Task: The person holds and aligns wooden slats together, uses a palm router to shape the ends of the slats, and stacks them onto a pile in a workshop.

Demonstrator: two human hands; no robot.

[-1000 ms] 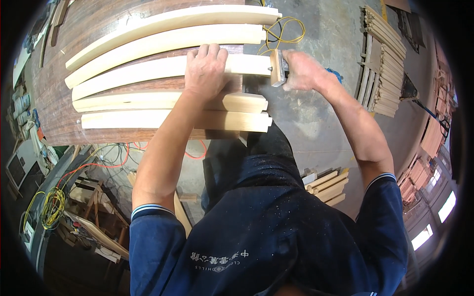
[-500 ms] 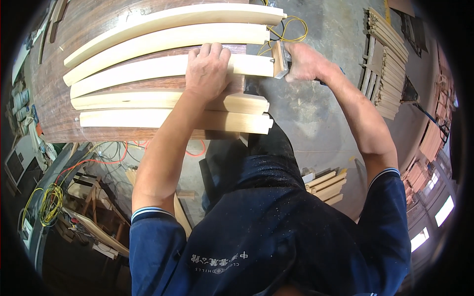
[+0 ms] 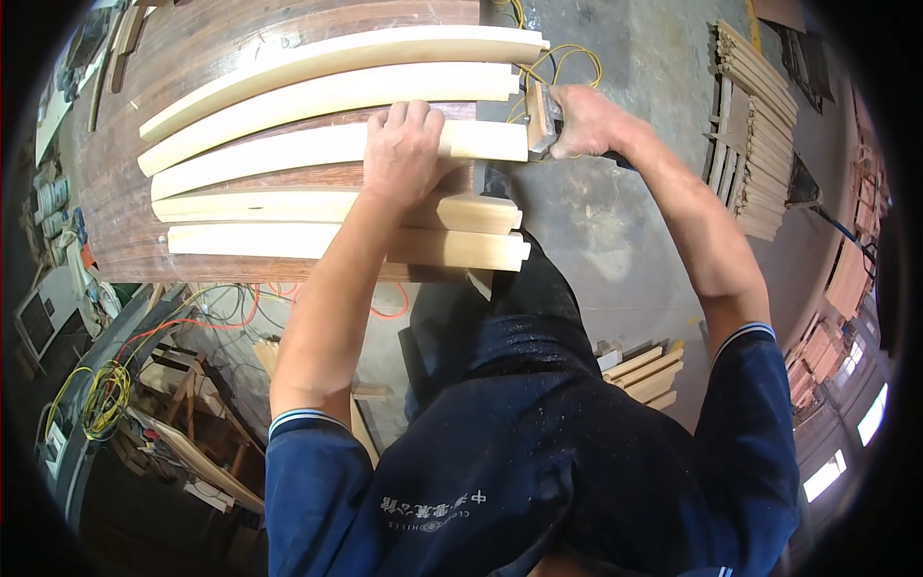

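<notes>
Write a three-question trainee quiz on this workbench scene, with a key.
1. True or false: the left hand lies flat on the third slat.
2. How many pale curved slats lie on the dark bench top?
3. The right hand holds the tool at the slats': A) right ends B) left ends C) middle.

Key: 1 true; 2 five; 3 A.

Left hand (image 3: 402,154) presses pale slat (image 3: 288,152); right hand (image 3: 586,120) grips sanding block (image 3: 536,117).
</notes>
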